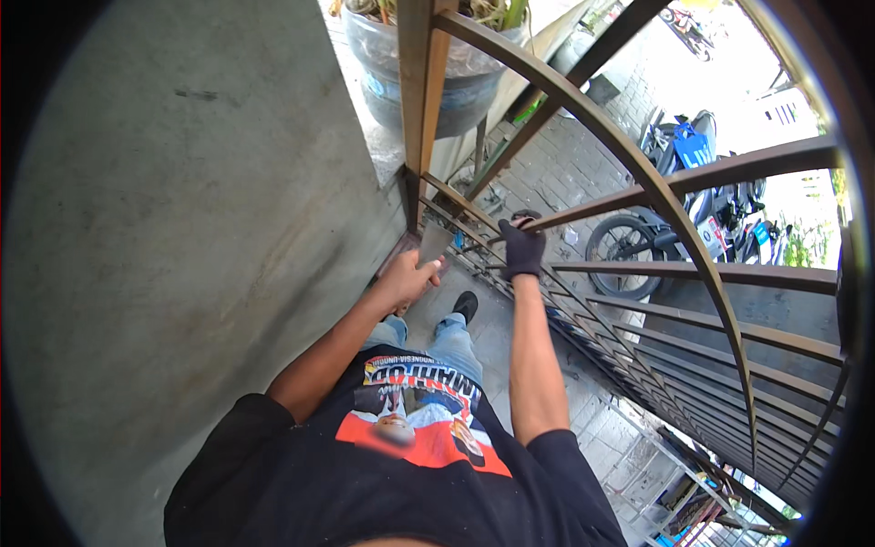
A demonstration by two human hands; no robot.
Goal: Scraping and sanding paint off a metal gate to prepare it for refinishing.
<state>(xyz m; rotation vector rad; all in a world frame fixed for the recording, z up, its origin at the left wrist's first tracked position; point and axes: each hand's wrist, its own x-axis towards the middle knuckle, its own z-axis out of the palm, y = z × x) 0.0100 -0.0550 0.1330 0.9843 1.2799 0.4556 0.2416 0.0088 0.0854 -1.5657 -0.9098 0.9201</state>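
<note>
My bare left hand [409,279] is closed around what looks like a scraper [437,241]. Its flat grey blade widens away from my fingers and points at the lower corner of the brown metal gate [421,118]; its handle is hidden in my palm. My right hand [522,250], in a black fingerless glove, is wrapped round one of the gate's bars, where straight and curved bars come together. The blade is left of the gloved hand, near the thin lower bars; I cannot tell whether it touches them.
A grey plastered wall [182,201] rises close on my left. Beyond the gate stand a potted plant [428,77] and a parked motorcycle [638,242] on grey paving. At the lower right is a metal rack [652,465] with assorted items. My shoe [466,306] is on the concrete floor.
</note>
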